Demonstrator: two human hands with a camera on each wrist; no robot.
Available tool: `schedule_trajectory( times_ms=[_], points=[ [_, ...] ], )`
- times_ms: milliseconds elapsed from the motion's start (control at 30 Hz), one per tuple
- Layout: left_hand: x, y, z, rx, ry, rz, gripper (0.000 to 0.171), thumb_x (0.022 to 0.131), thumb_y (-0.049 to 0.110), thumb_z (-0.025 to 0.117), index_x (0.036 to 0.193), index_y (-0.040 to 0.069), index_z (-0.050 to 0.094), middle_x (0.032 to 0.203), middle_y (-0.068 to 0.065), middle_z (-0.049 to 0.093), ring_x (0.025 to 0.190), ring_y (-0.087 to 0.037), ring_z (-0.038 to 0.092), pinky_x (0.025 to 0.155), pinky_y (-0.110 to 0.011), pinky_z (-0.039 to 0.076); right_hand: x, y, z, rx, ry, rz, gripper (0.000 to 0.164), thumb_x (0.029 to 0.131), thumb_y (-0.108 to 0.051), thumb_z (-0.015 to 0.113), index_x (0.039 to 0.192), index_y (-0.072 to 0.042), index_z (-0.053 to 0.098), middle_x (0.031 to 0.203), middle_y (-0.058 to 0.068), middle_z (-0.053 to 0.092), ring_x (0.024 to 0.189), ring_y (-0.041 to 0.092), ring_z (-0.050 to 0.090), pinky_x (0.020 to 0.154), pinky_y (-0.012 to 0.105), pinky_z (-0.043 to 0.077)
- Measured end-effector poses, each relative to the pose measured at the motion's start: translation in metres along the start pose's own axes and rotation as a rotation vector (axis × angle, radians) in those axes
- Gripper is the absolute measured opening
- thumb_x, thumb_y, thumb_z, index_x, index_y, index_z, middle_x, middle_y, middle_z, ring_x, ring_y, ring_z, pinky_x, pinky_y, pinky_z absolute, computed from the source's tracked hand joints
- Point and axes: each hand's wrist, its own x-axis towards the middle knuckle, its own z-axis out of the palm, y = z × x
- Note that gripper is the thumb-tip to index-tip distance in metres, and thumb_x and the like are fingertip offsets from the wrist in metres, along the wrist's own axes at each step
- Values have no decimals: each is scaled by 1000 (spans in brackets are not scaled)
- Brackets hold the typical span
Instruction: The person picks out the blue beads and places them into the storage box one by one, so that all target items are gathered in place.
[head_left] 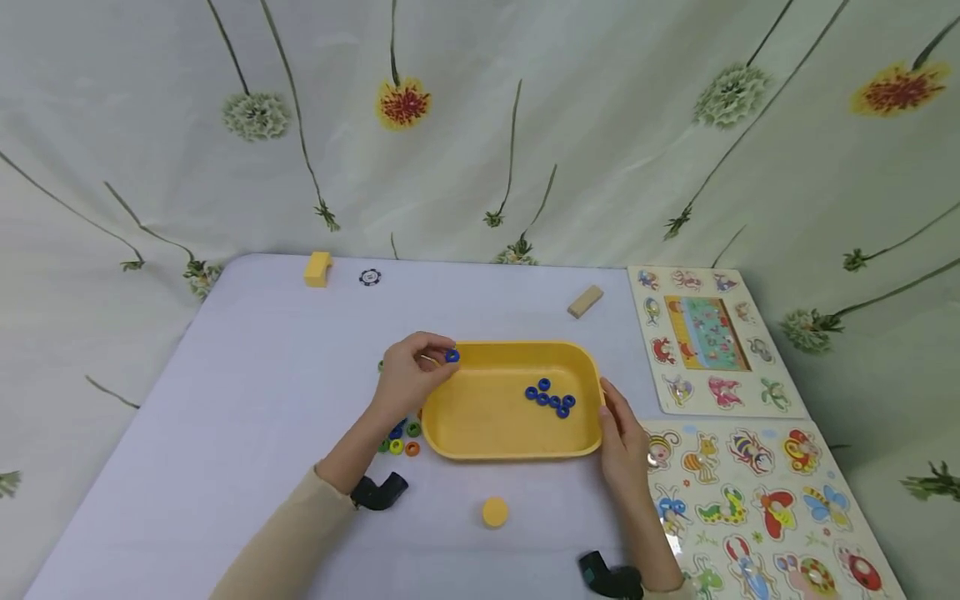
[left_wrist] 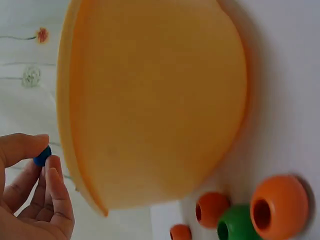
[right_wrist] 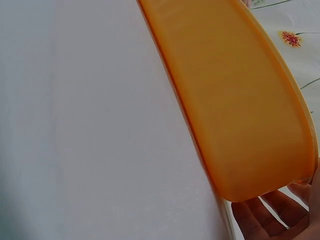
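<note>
Between thumb and fingertips, my left hand (head_left: 408, 375) pinches a small blue bead (head_left: 452, 356) above the left rim of a yellow tray (head_left: 480, 417). The same bead (left_wrist: 43, 157) shows beside the tray's rim in the left wrist view. Inside the tray, toward its right side, lies a group of blue beads (head_left: 543, 399). My right hand (head_left: 624, 442) holds the tray's right end, with its fingers (right_wrist: 272, 212) against the outer wall. Left of the tray, partly hidden by my left hand and forearm, are loose beads in orange, green, yellow-green and blue, including an orange bead (head_left: 412, 448).
A round yellow piece (head_left: 495, 512) lies in front of the tray. Behind it are a wooden block (head_left: 585, 301), a poker chip (head_left: 370, 277) and a yellow block (head_left: 318, 269). Two picture puzzle boards, one with sea animals (head_left: 723, 392) and one with insects (head_left: 780, 508), occupy the right side.
</note>
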Motion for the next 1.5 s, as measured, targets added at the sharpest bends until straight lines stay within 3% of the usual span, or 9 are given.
schedule_trajectory(
  times_ms=[233, 400, 700, 933, 1067, 1167, 1367, 1500],
  points=[
    [15, 8, 43, 35, -205, -33, 18, 70, 12, 74, 86, 12, 66, 73, 1, 59, 62, -11, 54, 57, -21, 47, 0, 1, 2, 8, 1, -3, 36, 94, -28, 40, 128, -40, 41, 130, -14, 46, 118, 3, 43, 90, 9, 35],
    [22, 6, 67, 100, -309, -83, 16, 70, 11, 73, 84, 14, 67, 71, 4, 60, 62, -8, 54, 56, -20, 46, 0, 1, 1, 34, 4, -18, 35, 94, -27, 41, 127, -38, 42, 129, -12, 47, 117, 3, 44, 90, 9, 36],
    [33, -2, 95, 205, -389, -66, 17, 65, 3, 72, 80, 10, 68, 70, 1, 60, 64, -8, 52, 58, -18, 44, 0, 0, 0, 29, -3, -10, 35, 94, -28, 40, 128, -39, 41, 130, -15, 45, 118, 2, 42, 90, 9, 35],
    [29, 0, 101, 272, -408, -6, 22, 64, 2, 73, 84, 6, 67, 75, -2, 62, 68, -9, 53, 62, -18, 45, 0, 0, 0, 28, 2, -23, 35, 94, -28, 40, 128, -37, 42, 130, -15, 46, 119, 2, 42, 91, 9, 34],
    [22, 4, 92, 264, -373, -2, 28, 66, 7, 71, 93, 7, 65, 83, -2, 62, 69, -9, 54, 64, -20, 45, 0, 0, 1, 31, 1, -23, 35, 94, -28, 40, 128, -37, 42, 130, -14, 46, 119, 2, 42, 91, 9, 34],
    [12, 8, 74, 198, -311, 33, 29, 70, 13, 71, 98, 9, 65, 89, -2, 63, 71, -7, 54, 64, -20, 46, 0, 1, 1, 25, -9, -17, 35, 94, -29, 39, 128, -38, 42, 130, -14, 46, 119, 3, 42, 92, 10, 35],
    [-18, 12, 15, -22, -163, 65, 24, 76, 20, 70, 98, 18, 64, 93, 2, 61, 79, -12, 55, 67, -24, 48, 0, -2, 1, 31, -14, -20, 35, 95, -29, 38, 129, -35, 42, 131, -13, 45, 121, 4, 40, 96, 18, 35],
    [-35, -7, -25, -62, -44, 67, 26, 76, 17, 69, 101, 12, 63, 95, -5, 61, 82, -15, 55, 68, -21, 49, 0, -1, 0, 30, -12, -13, 35, 95, -29, 38, 129, -34, 43, 131, -15, 44, 122, 3, 39, 97, 22, 35]
  ],
)
